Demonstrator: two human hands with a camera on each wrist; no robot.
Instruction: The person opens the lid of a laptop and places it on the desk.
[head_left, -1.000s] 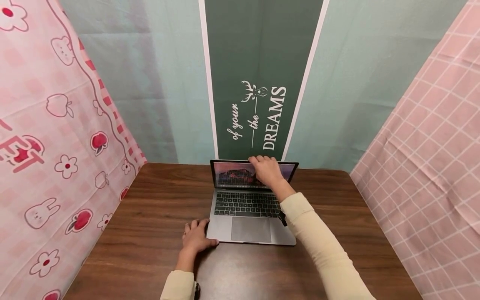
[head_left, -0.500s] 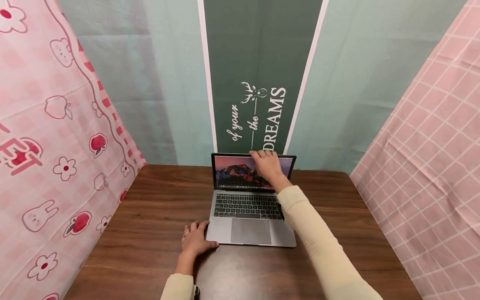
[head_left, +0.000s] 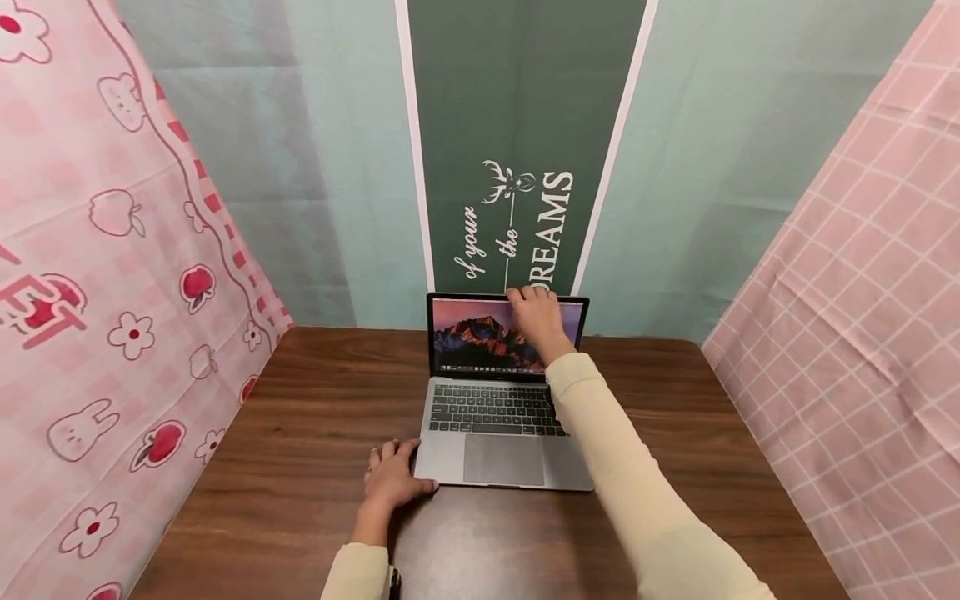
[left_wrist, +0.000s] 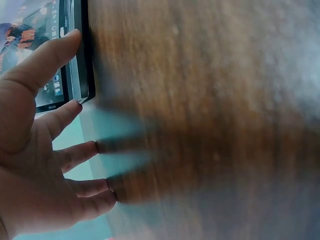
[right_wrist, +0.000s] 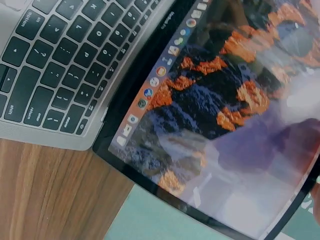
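An opened grey laptop (head_left: 502, 461) stands on the wooden table, its screen (head_left: 472, 333) lit with a mountain wallpaper. My right hand (head_left: 537, 318) grips the top edge of the lid, right of its middle. In the right wrist view the screen (right_wrist: 240, 95) and keyboard (right_wrist: 65, 65) fill most of the frame; only a sliver of that hand shows at the right edge. My left hand (head_left: 392, 475) rests at the laptop's front left corner, fingers spread. Its thumb touches the front edge in the left wrist view, where the hand (left_wrist: 45, 155) has its forefinger by the corner.
The brown wooden table (head_left: 300, 433) extends around the laptop on both sides. A green and grey-blue cloth (head_left: 480, 100) with white lettering hangs behind it. Pink printed cloth (head_left: 82, 333) hangs at the left, and pink checked cloth (head_left: 862, 292) at the right.
My right hand has moved up and back with the lid, which leans farther open now. More of the screen faces me. The left hand and the laptop's base have stayed in place.
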